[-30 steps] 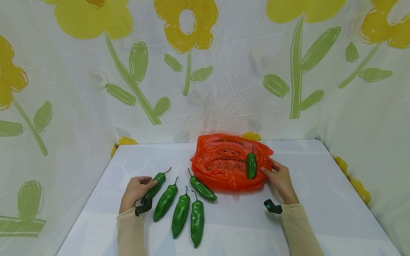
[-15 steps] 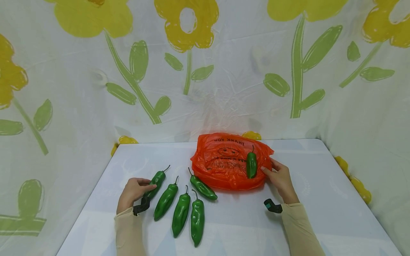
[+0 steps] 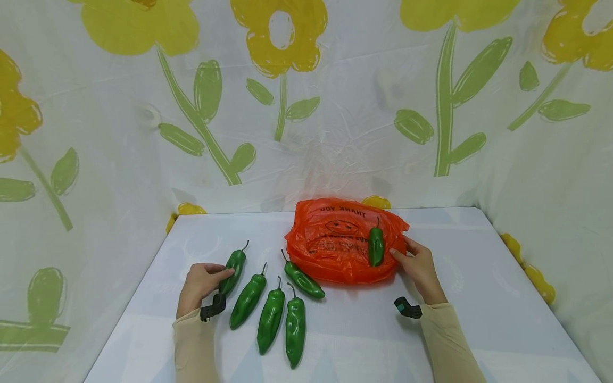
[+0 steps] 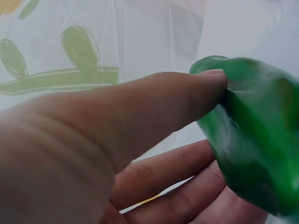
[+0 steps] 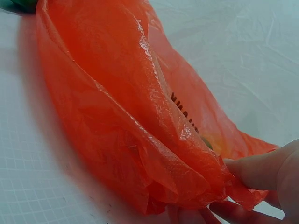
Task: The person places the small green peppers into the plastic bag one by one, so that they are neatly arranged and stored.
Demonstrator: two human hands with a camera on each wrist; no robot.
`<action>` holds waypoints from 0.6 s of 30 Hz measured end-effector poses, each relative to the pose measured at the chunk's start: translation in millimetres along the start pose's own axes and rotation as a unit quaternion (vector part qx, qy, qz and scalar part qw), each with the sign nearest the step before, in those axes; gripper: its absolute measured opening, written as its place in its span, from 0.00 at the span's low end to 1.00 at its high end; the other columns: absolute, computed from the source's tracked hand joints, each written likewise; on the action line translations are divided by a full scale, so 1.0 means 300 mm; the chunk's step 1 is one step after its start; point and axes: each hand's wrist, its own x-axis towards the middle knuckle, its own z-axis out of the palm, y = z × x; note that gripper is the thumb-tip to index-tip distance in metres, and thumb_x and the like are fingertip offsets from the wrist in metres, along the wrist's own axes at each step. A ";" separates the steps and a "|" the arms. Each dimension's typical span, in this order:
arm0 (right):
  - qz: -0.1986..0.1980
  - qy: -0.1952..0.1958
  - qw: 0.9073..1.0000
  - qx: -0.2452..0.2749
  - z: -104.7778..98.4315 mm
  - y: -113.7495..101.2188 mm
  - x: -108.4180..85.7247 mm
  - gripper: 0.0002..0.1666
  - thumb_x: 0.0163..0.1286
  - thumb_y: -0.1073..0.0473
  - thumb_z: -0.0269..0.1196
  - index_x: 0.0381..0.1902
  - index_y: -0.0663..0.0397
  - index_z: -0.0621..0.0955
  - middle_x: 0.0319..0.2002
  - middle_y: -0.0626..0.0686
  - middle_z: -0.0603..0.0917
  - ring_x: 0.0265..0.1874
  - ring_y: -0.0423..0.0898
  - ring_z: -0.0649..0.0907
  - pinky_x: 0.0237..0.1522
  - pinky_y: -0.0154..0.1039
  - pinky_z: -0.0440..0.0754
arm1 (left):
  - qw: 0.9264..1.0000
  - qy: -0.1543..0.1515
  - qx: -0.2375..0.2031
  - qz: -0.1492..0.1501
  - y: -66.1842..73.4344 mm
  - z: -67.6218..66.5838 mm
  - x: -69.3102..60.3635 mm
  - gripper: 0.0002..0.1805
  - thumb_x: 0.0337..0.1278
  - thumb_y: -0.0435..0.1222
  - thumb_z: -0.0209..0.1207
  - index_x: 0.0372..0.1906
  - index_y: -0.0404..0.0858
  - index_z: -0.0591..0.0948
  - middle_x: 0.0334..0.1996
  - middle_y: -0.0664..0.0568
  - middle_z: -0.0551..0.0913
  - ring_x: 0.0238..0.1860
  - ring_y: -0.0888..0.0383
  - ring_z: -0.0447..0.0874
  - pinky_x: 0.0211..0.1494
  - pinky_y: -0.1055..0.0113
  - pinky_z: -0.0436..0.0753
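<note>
My left hand [image 3: 198,284] pinches a glossy green chili pepper [image 3: 234,264] at the left of the table, its stem pointing away. In the left wrist view the thumb presses one side of this pepper [image 4: 254,135], with the fingers behind it. On the right, my right hand [image 3: 423,272] grips the side edge of a crumpled red plastic bag [image 3: 330,268]. The right wrist view shows thumb and fingers closed on the thin film of the bag [image 5: 107,121]. Another green pepper [image 3: 375,249] lies on the bag, near that hand.
Between the hands, several more green peppers lie on the white table [image 3: 354,340]. One pepper [image 3: 304,281] is right by the bag's left front edge; another pepper [image 3: 247,302] lies beside the left hand. A flower-printed curtain [image 3: 345,106] stands behind the table.
The left hand's pepper has swung more upright, its stem shifting up and slightly left. The right hand, the bag and the other peppers look unchanged.
</note>
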 end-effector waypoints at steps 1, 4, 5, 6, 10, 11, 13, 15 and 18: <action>-0.001 0.000 1.000 0.000 -0.001 0.001 0.001 0.41 0.78 0.53 0.60 0.82 0.55 0.58 0.77 0.69 0.65 0.67 0.61 0.75 0.57 0.31 0.85 | 1.000 0.001 -0.004 0.000 0.000 0.000 0.001 0.32 0.65 0.49 0.67 0.61 0.26 0.81 0.58 0.30 0.83 0.52 0.43 0.86 0.58 0.48 0.84; -0.002 0.001 1.000 -0.002 -0.001 0.000 -0.001 0.41 0.78 0.54 0.60 0.82 0.55 0.58 0.77 0.69 0.65 0.67 0.61 0.75 0.56 0.30 0.84 | 1.000 0.005 -0.011 0.001 0.002 -0.001 0.001 0.32 0.64 0.50 0.67 0.60 0.26 0.81 0.57 0.31 0.84 0.51 0.45 0.87 0.57 0.49 0.84; -0.002 0.001 1.000 -0.002 0.000 0.000 -0.001 0.41 0.78 0.54 0.60 0.82 0.55 0.58 0.77 0.69 0.65 0.67 0.61 0.75 0.57 0.32 0.84 | 1.000 0.006 -0.014 0.001 0.003 -0.002 0.000 0.32 0.64 0.50 0.67 0.60 0.26 0.82 0.57 0.31 0.84 0.50 0.46 0.88 0.57 0.49 0.84; -0.001 0.001 1.000 -0.003 0.000 0.001 0.000 0.41 0.78 0.53 0.60 0.82 0.55 0.58 0.77 0.69 0.65 0.67 0.61 0.74 0.59 0.34 0.84 | 1.000 0.007 -0.015 0.002 0.004 -0.002 0.000 0.32 0.64 0.50 0.68 0.59 0.26 0.82 0.56 0.31 0.85 0.49 0.47 0.88 0.57 0.49 0.84; 0.006 0.002 1.000 -0.002 0.004 0.001 -0.002 0.41 0.78 0.54 0.60 0.82 0.54 0.58 0.77 0.67 0.65 0.68 0.61 0.75 0.67 0.46 0.81 | 1.000 0.010 -0.027 0.002 0.009 -0.003 -0.005 0.32 0.64 0.50 0.68 0.58 0.26 0.83 0.55 0.32 0.86 0.47 0.51 0.89 0.56 0.51 0.85; 0.006 0.003 1.000 -0.002 0.004 0.001 -0.001 0.41 0.78 0.54 0.59 0.82 0.54 0.58 0.77 0.67 0.65 0.67 0.61 0.75 0.67 0.47 0.80 | 1.000 0.010 -0.030 0.003 0.010 -0.003 -0.006 0.32 0.63 0.50 0.68 0.58 0.26 0.83 0.55 0.32 0.86 0.46 0.51 0.89 0.56 0.51 0.85; 0.006 0.003 1.000 -0.001 0.006 0.000 -0.001 0.40 0.78 0.54 0.59 0.82 0.54 0.58 0.77 0.67 0.65 0.67 0.61 0.75 0.68 0.48 0.80 | 0.999 0.011 -0.037 0.001 0.012 -0.001 -0.007 0.32 0.63 0.50 0.68 0.58 0.27 0.83 0.55 0.33 0.86 0.47 0.52 0.89 0.57 0.51 0.85; 0.004 0.003 1.000 -0.002 0.006 0.000 -0.001 0.40 0.78 0.55 0.59 0.82 0.54 0.58 0.77 0.67 0.66 0.67 0.61 0.75 0.68 0.48 0.80 | 0.999 0.012 -0.043 0.000 0.014 0.000 -0.008 0.32 0.63 0.51 0.68 0.58 0.27 0.83 0.56 0.33 0.85 0.48 0.51 0.89 0.59 0.50 0.85; 0.005 0.002 1.000 0.000 0.006 0.000 -0.001 0.40 0.78 0.54 0.59 0.82 0.54 0.58 0.77 0.67 0.65 0.68 0.61 0.75 0.68 0.49 0.79 | 0.999 0.012 -0.050 -0.002 0.019 0.003 -0.007 0.33 0.63 0.51 0.68 0.58 0.27 0.83 0.57 0.33 0.85 0.50 0.50 0.89 0.61 0.49 0.84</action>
